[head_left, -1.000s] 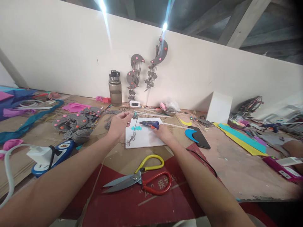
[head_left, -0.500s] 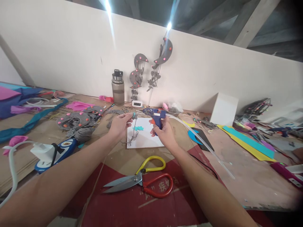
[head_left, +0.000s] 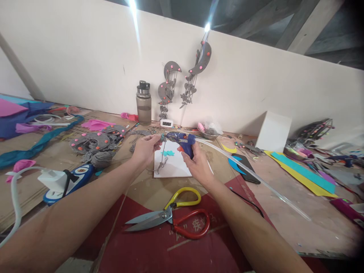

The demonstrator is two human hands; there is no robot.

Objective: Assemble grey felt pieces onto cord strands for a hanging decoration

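Note:
My left hand pinches a small teal piece, from which a grey cord hangs down. My right hand is wrapped round the handle of a blue hot glue gun. Its nozzle points left, right at the teal piece; whether the two touch I cannot tell. A long clear glue stick sticks out of the gun's back. Below the hands lies a white sheet with turquoise cut-out shapes on it.
Scissors with yellow and red handles lie open in front. A water bottle stands by the wall. Grey felt moons hang there. At left are a power strip and grey felt pieces; at right, a black phone.
The glue gun has moved left, bringing its nozzle up to the teal piece. My left hand still pinches that piece. The view has shifted slightly.

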